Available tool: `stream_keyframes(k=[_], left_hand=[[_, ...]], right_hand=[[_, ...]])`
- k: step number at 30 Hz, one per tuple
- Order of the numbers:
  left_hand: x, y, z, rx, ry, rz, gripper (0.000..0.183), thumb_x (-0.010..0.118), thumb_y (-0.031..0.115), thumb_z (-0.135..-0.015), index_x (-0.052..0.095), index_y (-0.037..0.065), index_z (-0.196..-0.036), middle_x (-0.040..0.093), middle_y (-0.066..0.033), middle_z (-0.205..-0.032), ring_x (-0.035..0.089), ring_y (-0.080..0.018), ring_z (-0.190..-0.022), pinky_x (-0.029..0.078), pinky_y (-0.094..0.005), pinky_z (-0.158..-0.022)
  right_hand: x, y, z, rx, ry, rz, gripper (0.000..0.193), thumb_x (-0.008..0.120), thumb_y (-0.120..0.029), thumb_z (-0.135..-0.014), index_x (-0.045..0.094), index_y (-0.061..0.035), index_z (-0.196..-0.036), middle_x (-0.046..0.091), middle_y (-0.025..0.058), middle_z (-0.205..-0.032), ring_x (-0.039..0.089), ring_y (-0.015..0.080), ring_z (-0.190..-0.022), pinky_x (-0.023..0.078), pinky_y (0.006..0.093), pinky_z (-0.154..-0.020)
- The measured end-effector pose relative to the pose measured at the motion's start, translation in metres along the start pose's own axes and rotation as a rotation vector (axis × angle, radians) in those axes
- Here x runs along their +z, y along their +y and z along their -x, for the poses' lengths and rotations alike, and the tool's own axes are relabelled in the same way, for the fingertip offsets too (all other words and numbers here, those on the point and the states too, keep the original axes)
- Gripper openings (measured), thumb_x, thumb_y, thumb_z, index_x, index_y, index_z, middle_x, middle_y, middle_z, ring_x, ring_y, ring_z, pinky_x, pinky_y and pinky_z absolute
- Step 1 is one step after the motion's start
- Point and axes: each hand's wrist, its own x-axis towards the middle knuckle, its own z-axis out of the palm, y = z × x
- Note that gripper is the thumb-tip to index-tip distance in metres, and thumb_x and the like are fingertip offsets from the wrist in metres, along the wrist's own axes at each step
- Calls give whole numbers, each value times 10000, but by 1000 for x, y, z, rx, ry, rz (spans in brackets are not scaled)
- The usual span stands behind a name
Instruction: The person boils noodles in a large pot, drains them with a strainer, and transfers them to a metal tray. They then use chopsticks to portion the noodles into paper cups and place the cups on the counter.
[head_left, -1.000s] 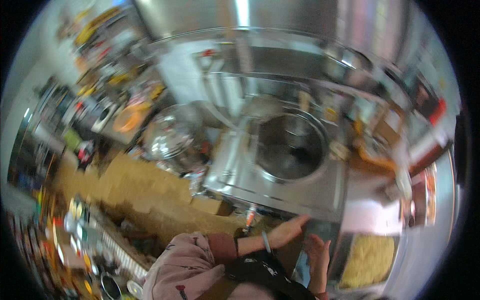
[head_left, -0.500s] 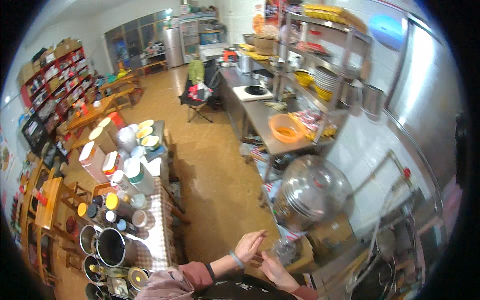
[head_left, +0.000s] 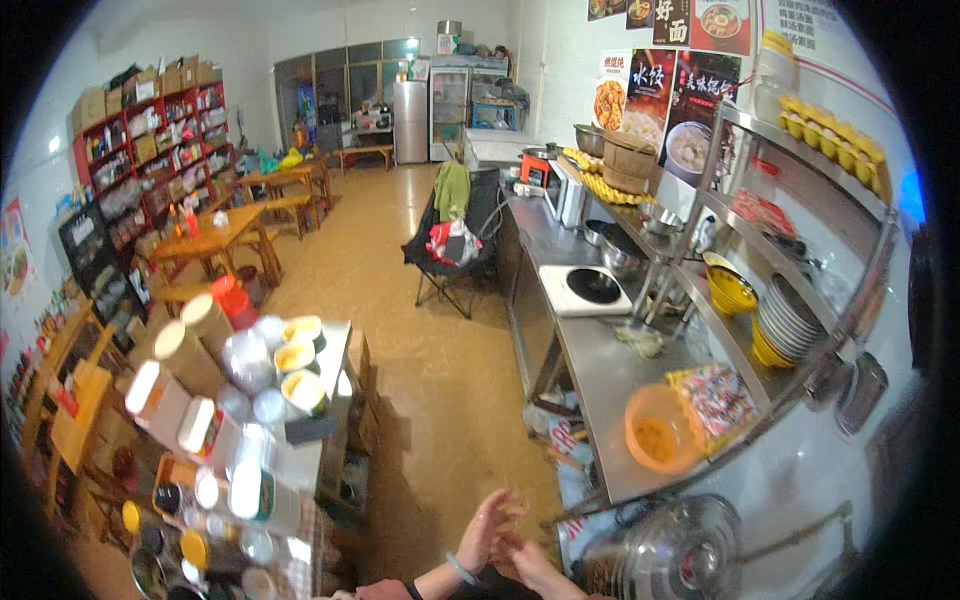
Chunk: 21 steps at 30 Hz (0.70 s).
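Observation:
My left hand (head_left: 484, 533) is raised at the bottom middle, with a pale bracelet (head_left: 462, 570) on its wrist. Its fingers are partly spread and nothing shows in them. Close against it is my right hand (head_left: 527, 562), whose fingers overlap the left palm and are blurred. Both hands hover over the brown floor (head_left: 440, 420), between a counter of jars and a steel worktable. The nearest thing on the right is a large clear rounded container (head_left: 665, 555) below the worktable's end.
On the left, a counter carries several jars, white canisters (head_left: 262, 495) and yellow-rimmed bowls (head_left: 302, 390). The steel worktable (head_left: 600, 340) at right holds an orange basin (head_left: 662, 430), a hotplate (head_left: 590, 288) and shelves with stacked bowls (head_left: 785, 325). A folding chair (head_left: 455, 235) stands ahead.
My view has tilted up, bringing wall posters and more of the shelves into sight. My hands now appear lower and closer together, with their fingers overlapping.

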Motion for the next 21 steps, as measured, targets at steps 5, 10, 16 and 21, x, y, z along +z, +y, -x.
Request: stream_keyframes(k=[5, 10, 16, 21], left_hand=[[-62, 88, -127, -10, 301, 135, 640, 282, 526, -851, 252, 65, -1295, 288, -71, -1325, 310, -252, -1188, 235, -433, -979], [-107, 115, -212, 26, 113, 335, 645, 231, 551, -844, 253, 91, -1295, 258, -94, -1353, 303, -251, -1205, 222, -444, -996], [-176, 208, -353, -152, -24, 461, 594, 311, 558, -829, 559, 60, -1036, 238, -78, -1354, 216, -278, -1247, 183, -459, -996], [-249, 308, -510, 180, 221, 66, 191, 563, 224, -803, 570, 59, -897, 354, -96, -1281, 395, -250, -1139, 345, -363, -914]], right_hand=[[32, -139, -123, -991, -43, 779, 605, 510, -315, -798, 288, -16, -1275, 283, 203, -1306, 271, 325, -1221, 230, 429, -986], [74, -199, -295, -1134, -501, 1198, 528, 355, -457, -829, 294, -229, -1302, 331, 114, -1312, 292, 293, -1222, 198, 560, -962], [26, -243, -526, -200, -250, 946, 457, 434, -353, -849, 409, -105, -1231, 507, 170, -1143, 469, 284, -1077, 377, 324, -892], [-72, -294, -658, -224, 85, 837, 311, 601, -193, -742, 563, -15, -995, 611, 129, -915, 583, 205, -838, 457, 298, -732]])
